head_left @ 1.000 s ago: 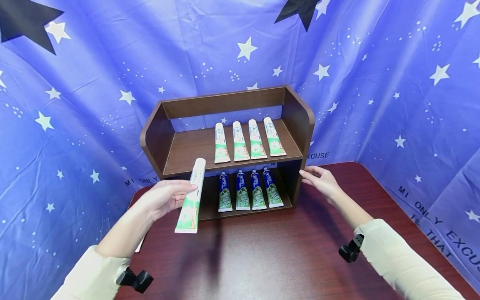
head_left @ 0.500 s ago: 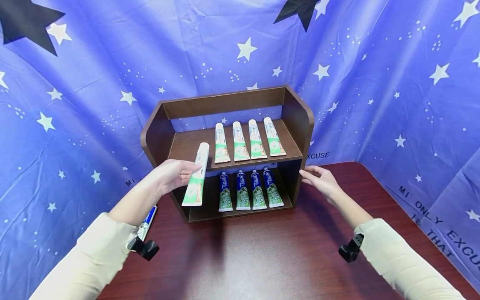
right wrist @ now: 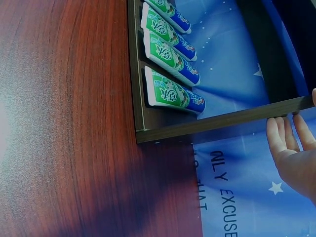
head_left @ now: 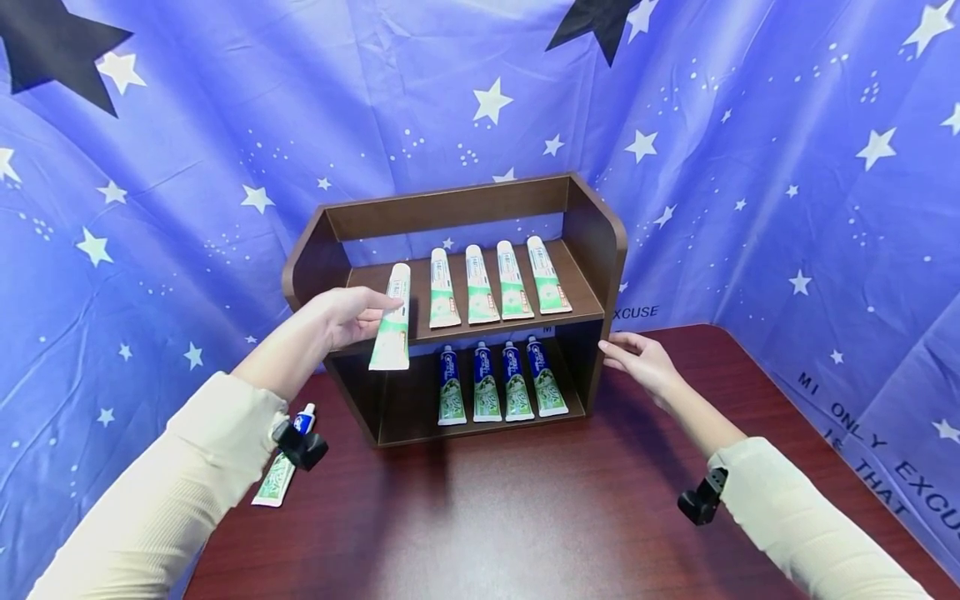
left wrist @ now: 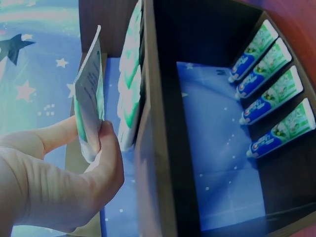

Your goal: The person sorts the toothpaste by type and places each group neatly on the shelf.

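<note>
My left hand [head_left: 351,317] pinches a white and green toothpaste tube [head_left: 392,329] between thumb and fingers, cap end up and tilted toward the shelf. It overlaps the left part of the upper board [head_left: 360,287]. In the left wrist view the held tube [left wrist: 90,101] appears nearly edge-on. Several matching tubes [head_left: 444,292] lie in a row to its right on that board. My right hand [head_left: 641,360] touches the right side panel of the brown shelf [head_left: 613,250]. In the right wrist view its fairly straight fingers [right wrist: 277,136] meet the panel's outer face.
Several blue and green toothpaste tubes [head_left: 486,383] lie in a row on the lower board. Another blue and green tube [head_left: 276,482] lies on the reddish table [head_left: 510,508], under the left forearm. A star-printed blue curtain [head_left: 420,92] hangs close behind the shelf.
My left hand has raised the white and green tube and brought it over the upper board's left front. The tube on the table has come into fuller view. My right hand stays put.
</note>
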